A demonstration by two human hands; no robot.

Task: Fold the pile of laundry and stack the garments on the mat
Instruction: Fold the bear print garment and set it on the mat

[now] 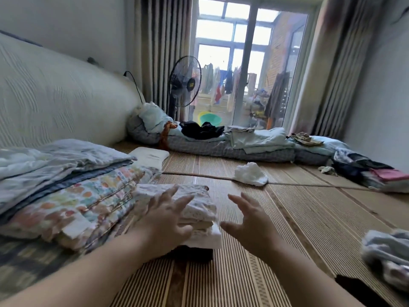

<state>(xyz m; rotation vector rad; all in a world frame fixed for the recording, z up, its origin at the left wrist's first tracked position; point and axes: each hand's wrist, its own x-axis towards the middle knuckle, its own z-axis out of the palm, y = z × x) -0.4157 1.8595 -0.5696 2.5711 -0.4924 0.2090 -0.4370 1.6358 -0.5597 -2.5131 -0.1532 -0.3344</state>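
My left grip (168, 218) is open, fingers spread and seemingly resting on the folded stack (199, 202). The stack sits on the mat (309, 218) at near left, beside the floral quilts (66, 196). My right grip (250, 227) hovers open just right of the stack, holding nothing. I judge the step to be squaring the stack. I would press lightly from above and bring the right palm against the loose edges, without tipping the layers. The crumpled white garment (251, 173) farther off and the unfolded heap (387, 251) at near right still need folding.

Crumpled garment (386, 251) cut by right edge, stack (200, 203) partly behind left hand (166, 222)
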